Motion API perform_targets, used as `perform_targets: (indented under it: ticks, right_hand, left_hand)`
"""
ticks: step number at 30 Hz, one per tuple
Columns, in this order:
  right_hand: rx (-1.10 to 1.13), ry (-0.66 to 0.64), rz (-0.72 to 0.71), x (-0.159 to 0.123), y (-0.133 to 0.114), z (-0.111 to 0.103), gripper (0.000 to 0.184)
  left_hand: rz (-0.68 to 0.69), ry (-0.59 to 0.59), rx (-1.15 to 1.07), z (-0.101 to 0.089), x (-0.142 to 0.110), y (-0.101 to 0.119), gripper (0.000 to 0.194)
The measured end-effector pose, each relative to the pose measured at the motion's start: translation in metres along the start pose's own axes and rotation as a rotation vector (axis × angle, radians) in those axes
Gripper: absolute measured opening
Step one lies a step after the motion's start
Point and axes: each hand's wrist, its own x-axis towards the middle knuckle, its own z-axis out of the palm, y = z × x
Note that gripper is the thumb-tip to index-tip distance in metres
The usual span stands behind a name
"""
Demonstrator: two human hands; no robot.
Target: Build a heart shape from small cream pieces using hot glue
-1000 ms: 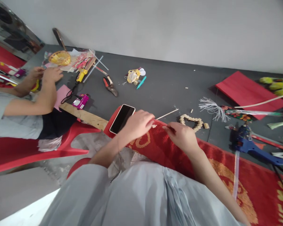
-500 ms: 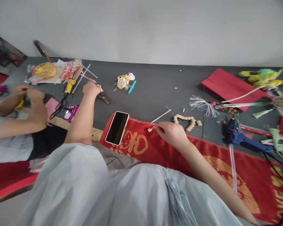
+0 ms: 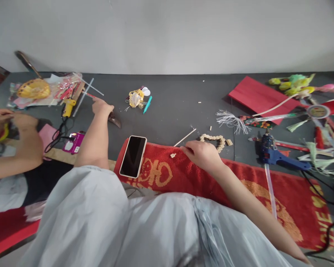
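Observation:
My left hand reaches far out over the table, its fingers curled at a dark brown tool. The hand covers the tool's near end, and the exact kind is unclear. My right hand rests over the edge of the red towel, thumb and fingers drawn together; whether anything small is between them is hidden. Left of its fingertips are a few small pale pieces on the towel and a thin pale stick. Beyond it is a heart-shaped outline of small pale pieces.
A phone lies on the towel's left end. To the right are a blue glue gun, a red paper sheet and pipe-cleaner flowers. A teal pen lies farther back. Another person's hands are at the left.
The view has shifted, moving the table things leftward. My left hand has come closer over the dark brown tool. My right fingertips have drawn slightly away from the small pale pieces.

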Motion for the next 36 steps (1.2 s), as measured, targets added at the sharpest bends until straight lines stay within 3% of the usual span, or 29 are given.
perform_targets:
  ticks: [3, 5, 7, 9, 11, 14, 15, 18, 21, 25, 31, 34, 36]
  right_hand:
    - [0.026, 0.0, 0.037, -0.002, 0.005, -0.002, 0.04]
    - [0.081, 0.002, 0.073, -0.002, 0.008, -0.003, 0.037]
    - [0.15, 0.004, 0.103, -0.001, 0.01, -0.005, 0.031]
    - [0.211, 0.006, 0.11, -0.002, 0.011, -0.006, 0.024]
    - [0.259, 0.012, 0.091, -0.004, 0.012, -0.008, 0.015]
    - [0.347, 0.065, 0.066, -0.011, 0.018, -0.014, 0.043]
    - [0.412, 0.116, 0.08, -0.013, 0.021, -0.017, 0.052]
    - [0.754, 0.297, 0.188, -0.02, 0.036, -0.031, 0.061]
    - [1.074, 0.295, 0.231, -0.031, 0.05, -0.049, 0.061]
    - [1.155, 0.213, 0.245, -0.049, 0.059, -0.067, 0.053]
    - [1.22, 0.079, 0.211, -0.067, 0.065, -0.071, 0.046]
    - [1.206, 0.138, 0.304, -0.073, 0.069, -0.064, 0.039]
    - [1.232, 0.216, 0.4, -0.079, 0.071, -0.057, 0.034]
  left_hand:
    - [-0.133, 0.23, -0.006, -0.006, 0.001, 0.014, 0.097]
    - [-0.183, 0.309, 0.014, -0.011, 0.002, 0.03, 0.099]
    - [-0.193, 0.331, 0.059, -0.017, 0.004, 0.053, 0.104]
    - [-0.131, 0.299, 0.101, -0.02, 0.003, 0.086, 0.093]
    - [0.053, 0.212, 0.155, -0.02, -0.002, 0.127, 0.075]
    - [0.512, 0.015, 0.177, -0.014, -0.023, 0.192, 0.06]
    - [0.607, -0.038, 0.166, -0.009, -0.033, 0.213, 0.055]
    - [0.798, -0.198, 0.095, 0.006, -0.065, 0.267, 0.044]
    - [0.916, -0.343, -0.068, 0.02, -0.092, 0.307, 0.021]
    - [1.044, -0.416, -0.132, 0.033, -0.11, 0.335, 0.029]
    - [1.11, -0.456, -0.087, 0.048, -0.114, 0.348, 0.03]
    - [1.103, -0.387, -0.053, 0.053, -0.122, 0.35, 0.03]
    - [1.053, -0.255, -0.044, 0.057, -0.132, 0.347, 0.03]
